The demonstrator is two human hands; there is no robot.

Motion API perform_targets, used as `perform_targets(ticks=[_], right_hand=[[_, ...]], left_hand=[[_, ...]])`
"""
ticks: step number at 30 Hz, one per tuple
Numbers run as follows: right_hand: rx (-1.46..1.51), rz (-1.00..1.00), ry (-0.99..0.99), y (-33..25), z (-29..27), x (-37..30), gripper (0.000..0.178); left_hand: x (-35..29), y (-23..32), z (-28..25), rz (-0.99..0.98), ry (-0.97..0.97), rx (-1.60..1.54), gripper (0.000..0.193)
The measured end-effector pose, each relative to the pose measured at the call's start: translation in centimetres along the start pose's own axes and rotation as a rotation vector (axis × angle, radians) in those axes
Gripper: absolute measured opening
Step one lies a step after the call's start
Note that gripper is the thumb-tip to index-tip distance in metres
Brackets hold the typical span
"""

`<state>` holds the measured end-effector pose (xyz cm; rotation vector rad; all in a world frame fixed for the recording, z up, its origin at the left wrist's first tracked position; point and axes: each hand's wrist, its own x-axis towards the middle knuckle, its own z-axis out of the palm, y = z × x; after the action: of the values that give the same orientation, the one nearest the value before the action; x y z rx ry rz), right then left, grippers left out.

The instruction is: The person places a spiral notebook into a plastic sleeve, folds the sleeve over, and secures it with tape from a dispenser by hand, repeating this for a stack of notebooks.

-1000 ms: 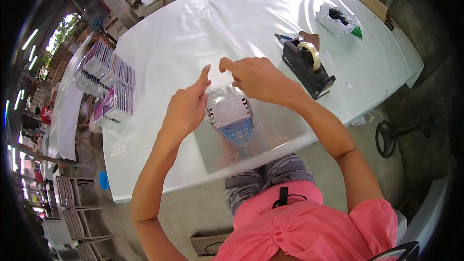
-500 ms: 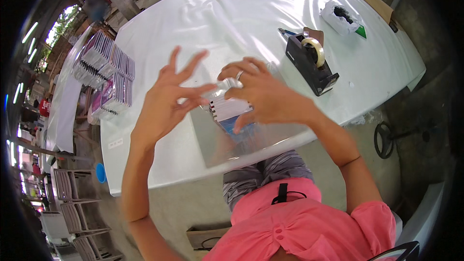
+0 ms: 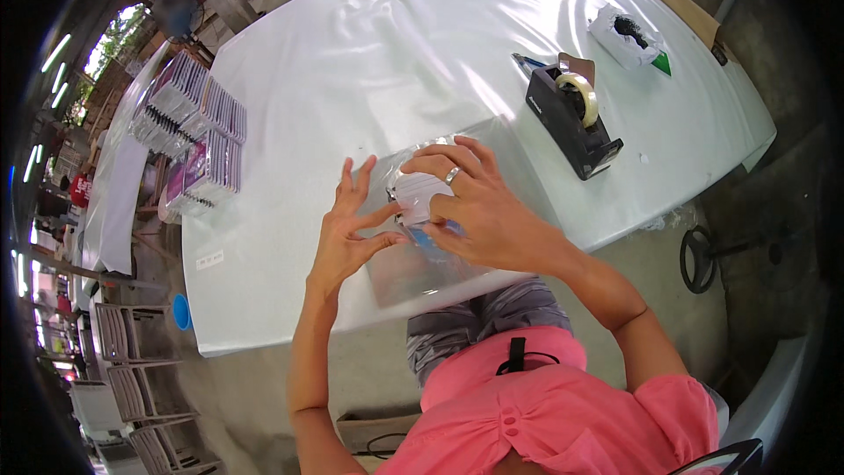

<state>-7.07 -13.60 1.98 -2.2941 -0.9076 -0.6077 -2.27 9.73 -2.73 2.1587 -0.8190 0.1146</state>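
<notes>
A small spiral notebook (image 3: pixel 420 197) with white pages and a blue lower part lies on clear plastic sheets (image 3: pixel 519 158) at the table's near side. My right hand (image 3: pixel 475 211), with a ring on one finger, reaches over the notebook from the right. Its fingers curl about the pages and partly hide them. At the notebook's left, bound edge is my left hand (image 3: pixel 347 233). The thumb and index fingertips come close to the binding, while the other fingers spread upward; whether they touch it is hard to tell.
A black tape dispenser (image 3: pixel 567 123) stands to the right, beside a pen (image 3: pixel 527 62). Farther back lies a white plastic bag (image 3: pixel 626 35) with dark contents. Stacks of wrapped spiral notebooks (image 3: pixel 198 132) stand on the left of the white-covered table (image 3: pixel 299 62).
My left hand has moved right and down to the notebook's bound edge. My right hand has lowered slightly and closed its fingers about the pages, which now look curved.
</notes>
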Motion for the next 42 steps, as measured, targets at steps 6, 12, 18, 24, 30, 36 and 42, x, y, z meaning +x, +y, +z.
perform_targets(ticks=[6, 12, 18, 24, 30, 36, 42], right_hand=[[0.059, 0.123, 0.011, -0.5, -2.1, 0.2, 0.033], [-0.039, 0.247, -0.033, -2.6, 0.4, 1.3, 0.075], [0.055, 0.291, -0.055, -3.1, 3.0, 2.5, 0.055], [0.026, 0.206, -0.082, -2.3, 2.1, 2.4, 0.059], [0.087, 0.228, -0.101, 0.5, -2.1, 3.9, 0.049], [-0.062, 0.122, -0.297, 5.6, -1.0, 6.9, 0.041], [0.240, 0.010, -0.082, 5.8, -4.8, 3.8, 0.037]], left_hand=[[-0.6, -1.8, 1.2, 0.024, 0.151, -0.363, 0.067], [-2.3, -2.0, 3.9, -0.104, 0.403, -0.688, 0.075], [-3.2, -3.0, 4.9, -0.157, 0.398, -0.701, 0.069], [-2.1, -2.9, 3.4, -0.099, 0.194, -0.468, 0.059], [0.6, -1.9, 1.2, 0.010, -0.019, -0.118, 0.056], [2.2, -0.1, -0.1, 0.084, -0.184, 0.072, 0.059], [0.9, -0.1, 1.3, -0.047, -0.082, -0.015, 0.045]])
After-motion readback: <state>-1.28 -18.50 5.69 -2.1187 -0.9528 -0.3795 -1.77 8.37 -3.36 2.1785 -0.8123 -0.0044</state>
